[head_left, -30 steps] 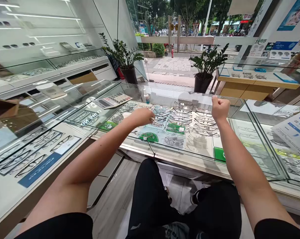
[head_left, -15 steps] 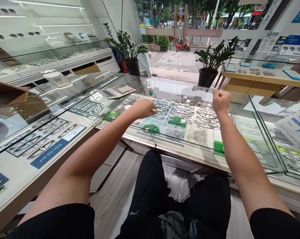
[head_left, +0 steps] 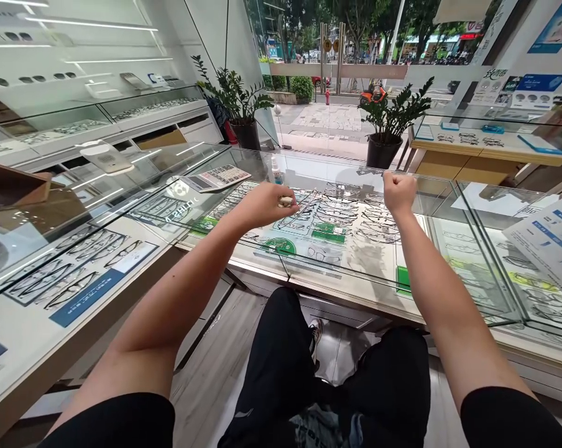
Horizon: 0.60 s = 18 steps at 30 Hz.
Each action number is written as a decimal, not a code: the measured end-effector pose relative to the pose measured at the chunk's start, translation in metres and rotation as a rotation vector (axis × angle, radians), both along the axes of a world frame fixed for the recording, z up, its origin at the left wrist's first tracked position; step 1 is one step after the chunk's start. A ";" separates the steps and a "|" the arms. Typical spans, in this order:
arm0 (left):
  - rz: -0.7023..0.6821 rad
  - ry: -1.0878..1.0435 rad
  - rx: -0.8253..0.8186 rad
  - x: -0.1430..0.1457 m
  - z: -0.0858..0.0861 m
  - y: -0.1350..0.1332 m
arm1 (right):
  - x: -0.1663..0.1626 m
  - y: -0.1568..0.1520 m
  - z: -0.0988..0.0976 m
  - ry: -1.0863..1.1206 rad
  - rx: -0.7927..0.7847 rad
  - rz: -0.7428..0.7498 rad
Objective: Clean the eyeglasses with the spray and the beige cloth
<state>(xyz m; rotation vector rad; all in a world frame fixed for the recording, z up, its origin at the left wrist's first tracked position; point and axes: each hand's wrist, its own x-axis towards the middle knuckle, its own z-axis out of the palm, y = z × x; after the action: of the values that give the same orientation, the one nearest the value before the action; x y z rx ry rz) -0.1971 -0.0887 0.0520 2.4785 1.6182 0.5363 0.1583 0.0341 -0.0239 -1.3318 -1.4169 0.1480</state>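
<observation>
My left hand (head_left: 265,205) is closed above the glass counter top, and a small pale object (head_left: 286,201) shows between its fingers. What kind of thing it is, I cannot make out. Thin lines beside those fingertips may be part of a glasses frame or of the display below. Farther right, my right hand (head_left: 400,191) is a fist over the far part of the counter; whatever it holds is hidden. Rows of eyeglasses (head_left: 334,211) lie under the glass between my hands, near green signs (head_left: 328,233).
A calculator (head_left: 218,177) rests on the glass counter (head_left: 355,264), left of a small spray bottle (head_left: 276,170). Two potted plants (head_left: 246,134) stand beyond it, before the glass doors. A printed sheet (head_left: 549,239) is at the right. My knees are close to the counter front.
My left hand has turned, so more of the pale object shows. The view has shifted slightly, and my right fist appears a little lower and farther left.
</observation>
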 end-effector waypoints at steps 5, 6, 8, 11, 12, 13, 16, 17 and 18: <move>-0.042 -0.184 0.061 0.024 0.003 0.007 | -0.004 -0.003 0.001 0.007 -0.017 0.003; -0.060 -0.221 0.073 0.030 0.002 0.010 | -0.004 -0.003 0.001 0.015 -0.026 0.006; -0.075 -0.306 0.065 0.042 -0.001 0.019 | -0.005 -0.004 0.001 0.024 -0.040 0.018; -0.069 -0.484 0.041 0.061 -0.009 0.039 | -0.007 -0.005 0.001 0.036 -0.039 0.050; -0.071 -0.547 0.044 0.068 -0.011 0.046 | -0.007 -0.005 0.001 0.045 -0.034 0.066; -0.079 -0.605 0.050 0.075 -0.013 0.055 | -0.008 -0.006 0.001 0.056 -0.025 0.087; -0.124 -0.769 0.058 0.100 -0.019 0.080 | -0.013 -0.010 0.003 0.085 0.044 0.206; -0.135 -0.819 0.058 0.109 -0.021 0.087 | -0.015 -0.012 0.003 0.100 0.068 0.260; -0.141 -0.862 0.058 0.117 -0.022 0.094 | -0.017 -0.014 0.004 0.123 0.067 0.317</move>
<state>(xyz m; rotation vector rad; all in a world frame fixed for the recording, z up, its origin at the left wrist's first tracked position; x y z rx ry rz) -0.0798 0.0052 0.0298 1.9067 1.0678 1.3849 0.1409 0.0196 -0.0203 -1.0193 -1.5058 0.3823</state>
